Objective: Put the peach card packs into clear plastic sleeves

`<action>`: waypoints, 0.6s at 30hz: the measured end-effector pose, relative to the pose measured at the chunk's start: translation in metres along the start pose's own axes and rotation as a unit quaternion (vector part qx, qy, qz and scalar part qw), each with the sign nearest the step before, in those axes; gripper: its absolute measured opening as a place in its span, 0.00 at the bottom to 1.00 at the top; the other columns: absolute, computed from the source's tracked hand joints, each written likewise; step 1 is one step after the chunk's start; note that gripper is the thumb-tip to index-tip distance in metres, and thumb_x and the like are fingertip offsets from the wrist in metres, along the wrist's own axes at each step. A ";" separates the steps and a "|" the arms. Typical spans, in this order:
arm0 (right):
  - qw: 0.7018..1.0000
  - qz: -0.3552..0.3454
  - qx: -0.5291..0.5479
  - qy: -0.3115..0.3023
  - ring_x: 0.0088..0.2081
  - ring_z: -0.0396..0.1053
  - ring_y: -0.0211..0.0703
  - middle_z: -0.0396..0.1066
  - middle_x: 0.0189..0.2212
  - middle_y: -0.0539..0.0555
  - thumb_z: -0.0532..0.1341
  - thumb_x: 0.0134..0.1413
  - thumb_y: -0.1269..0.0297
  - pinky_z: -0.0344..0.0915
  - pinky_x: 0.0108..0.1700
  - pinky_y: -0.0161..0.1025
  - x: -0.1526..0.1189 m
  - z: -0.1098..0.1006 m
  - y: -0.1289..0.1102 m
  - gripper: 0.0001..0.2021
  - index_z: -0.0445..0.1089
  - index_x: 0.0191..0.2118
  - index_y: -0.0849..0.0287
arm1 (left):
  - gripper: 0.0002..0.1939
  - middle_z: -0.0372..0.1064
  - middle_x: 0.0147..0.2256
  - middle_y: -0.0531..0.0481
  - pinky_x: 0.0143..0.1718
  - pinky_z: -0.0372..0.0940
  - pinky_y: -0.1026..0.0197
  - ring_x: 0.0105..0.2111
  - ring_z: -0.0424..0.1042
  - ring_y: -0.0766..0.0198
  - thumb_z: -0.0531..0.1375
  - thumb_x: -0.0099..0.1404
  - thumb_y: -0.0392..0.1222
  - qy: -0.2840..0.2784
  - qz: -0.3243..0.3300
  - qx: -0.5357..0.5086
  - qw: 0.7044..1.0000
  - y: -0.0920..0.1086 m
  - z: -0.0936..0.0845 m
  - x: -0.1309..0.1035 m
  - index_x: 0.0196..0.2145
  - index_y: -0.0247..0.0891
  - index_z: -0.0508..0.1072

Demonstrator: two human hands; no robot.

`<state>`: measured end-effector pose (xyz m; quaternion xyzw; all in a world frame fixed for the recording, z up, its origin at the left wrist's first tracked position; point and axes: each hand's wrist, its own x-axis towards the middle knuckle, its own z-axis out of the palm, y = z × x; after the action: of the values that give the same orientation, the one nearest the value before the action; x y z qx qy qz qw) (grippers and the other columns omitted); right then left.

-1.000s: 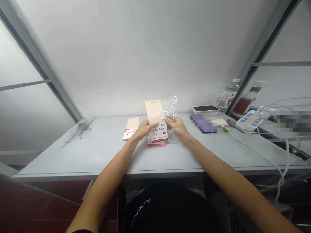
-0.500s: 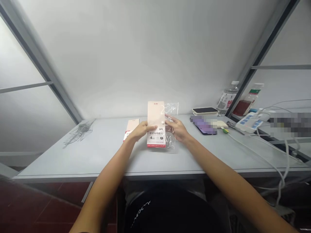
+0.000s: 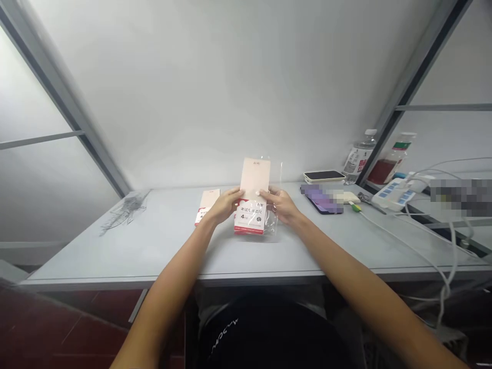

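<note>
1. Since the head view is the only one here, everything below comes from that, and the main thing is a pale pink packet (image 3: 255,177) held upright-ish, front towards the camera, just above the middle of the desk (image 3: 161,259). It's tipped a little, top leaning right.

2. Left hand (image 3: 226,205): fingers closed on the packet's left edge, around mid-height. Some of them go behind it, so I can't tell exactly how they sit.

3. Right hand (image 3: 283,206): also gripping the packet, thumb pressed on the front near the right edge, the other fingers mostly tucked behind.

4. There's a clear plastic bag (image 3: 271,228) too, crinkly and shiny, sticking out past the packet's right side by the right hand. Can't really tell if the packet is inside it or just in front.

5. The packet's lower part is white with dark print, a big "4" and a red strip along the bottom. Another bit of red peeks out under that strip at the lower left.

6. A similar packet (image 3: 209,198) lies flat on the desk, just beyond the left wrist and partly covered by it.

7. Off to the right you've got a phone (image 3: 325,176) near the wall, a purple item (image 3: 325,201) (partly pixelated), a white power strip (image 3: 392,192) and two bottles (image 3: 359,160) leaning in view.
</note>
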<state>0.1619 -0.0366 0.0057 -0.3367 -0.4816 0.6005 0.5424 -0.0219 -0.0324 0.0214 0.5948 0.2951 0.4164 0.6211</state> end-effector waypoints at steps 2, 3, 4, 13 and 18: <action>1.000 0.008 0.004 -0.013 0.31 0.72 0.41 0.74 0.30 0.52 0.69 0.37 0.58 0.69 0.34 0.38 -0.001 -0.002 -0.003 0.17 0.71 0.35 0.59 | 0.19 0.72 0.35 0.45 0.36 0.64 0.60 0.33 0.70 0.64 0.63 0.54 0.48 -0.033 -0.021 0.012 0.999 0.003 -0.003 -0.002 0.40 0.34 0.73; 1.000 0.013 0.004 -0.022 0.31 0.72 0.42 0.74 0.31 0.52 0.69 0.37 0.58 0.69 0.34 0.39 -0.002 -0.002 -0.004 0.17 0.71 0.35 0.60 | 0.17 0.72 0.33 0.45 0.35 0.64 0.60 0.31 0.69 0.65 0.64 0.52 0.48 -0.038 -0.030 0.024 0.999 0.003 -0.005 -0.002 0.37 0.33 0.73; 0.999 0.018 0.000 -0.029 0.31 0.72 0.43 0.74 0.31 0.53 0.69 0.37 0.58 0.69 0.34 0.39 -0.002 -0.002 -0.004 0.17 0.71 0.35 0.60 | 0.17 0.71 0.32 0.45 0.33 0.64 0.60 0.29 0.69 0.65 0.65 0.51 0.47 -0.032 -0.035 0.037 0.998 0.002 -0.006 -0.002 0.34 0.32 0.74; 0.998 0.016 -0.059 0.004 0.33 0.73 0.47 0.75 0.35 0.57 0.65 0.43 0.56 0.69 0.33 0.40 -0.001 0.003 0.003 0.19 0.70 0.41 0.61 | 0.44 0.68 0.22 0.54 0.26 0.66 0.60 0.23 0.71 0.62 0.70 0.41 0.47 0.195 0.009 0.138 0.971 -0.008 0.007 0.001 0.53 0.37 0.57; 0.993 -0.034 -0.095 0.065 0.36 0.72 0.46 0.74 0.37 0.56 0.65 0.42 0.59 0.68 0.36 0.40 0.002 -0.002 0.003 0.18 0.67 0.41 0.60 | 0.21 0.73 0.29 0.45 0.32 0.69 0.59 0.29 0.74 0.61 0.66 0.49 0.48 0.155 -0.046 0.096 0.982 -0.004 0.004 0.002 0.39 0.33 0.70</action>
<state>0.1623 -0.0343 0.0023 -0.4083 -0.5110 0.5104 0.5583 -0.0168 -0.0322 0.0180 0.5655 0.4535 0.4442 0.5265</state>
